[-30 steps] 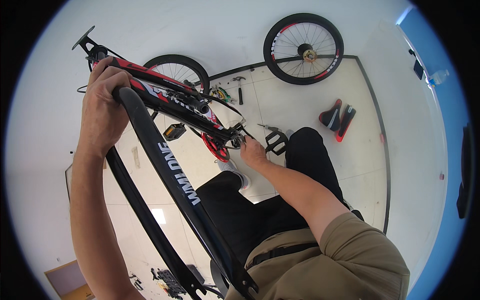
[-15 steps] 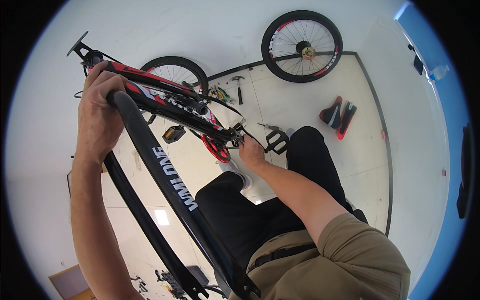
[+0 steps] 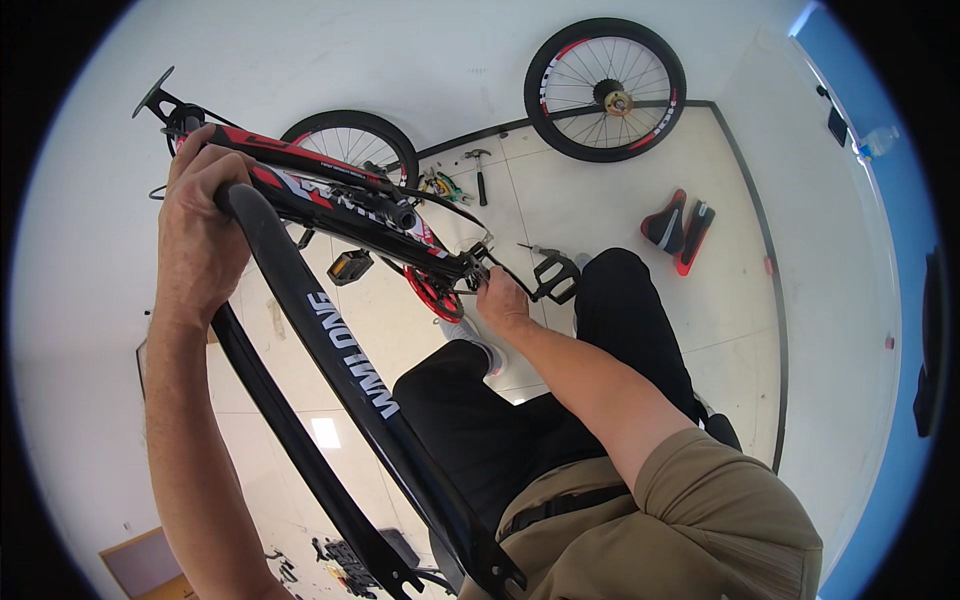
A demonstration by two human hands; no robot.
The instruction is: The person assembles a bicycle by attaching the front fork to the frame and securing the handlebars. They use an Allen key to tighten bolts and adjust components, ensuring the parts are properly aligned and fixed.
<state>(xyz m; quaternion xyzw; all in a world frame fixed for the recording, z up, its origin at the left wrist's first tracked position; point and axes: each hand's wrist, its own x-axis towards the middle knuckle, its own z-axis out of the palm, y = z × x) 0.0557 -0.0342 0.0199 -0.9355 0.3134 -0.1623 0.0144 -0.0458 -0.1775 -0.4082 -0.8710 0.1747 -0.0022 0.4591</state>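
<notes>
A black, red and white bicycle frame (image 3: 345, 215) is held tilted in front of me, its black fork (image 3: 345, 350) pointing down toward my lap. My left hand (image 3: 205, 215) is closed around the front end of the frame, by the top of the fork. My right hand (image 3: 503, 303) is closed on the frame's lower end; its fingertips and the exact part they grip are partly hidden. Beside it are a black pedal (image 3: 555, 277) and a red chainring (image 3: 432, 295). Another pedal (image 3: 350, 267) with amber reflectors hangs below the frame.
A wheel (image 3: 606, 90) leans against the white wall; a second wheel (image 3: 350, 150) stands behind the frame. On the floor lie a hammer (image 3: 480, 180), pliers-like hand tools (image 3: 443, 187) and a black-and-red pair of objects (image 3: 678, 232). Dark parts (image 3: 350, 565) lie at the lower left.
The view has shifted very slightly. Both hands keep their places on the bicycle frame, and its tilt looks nearly the same.
</notes>
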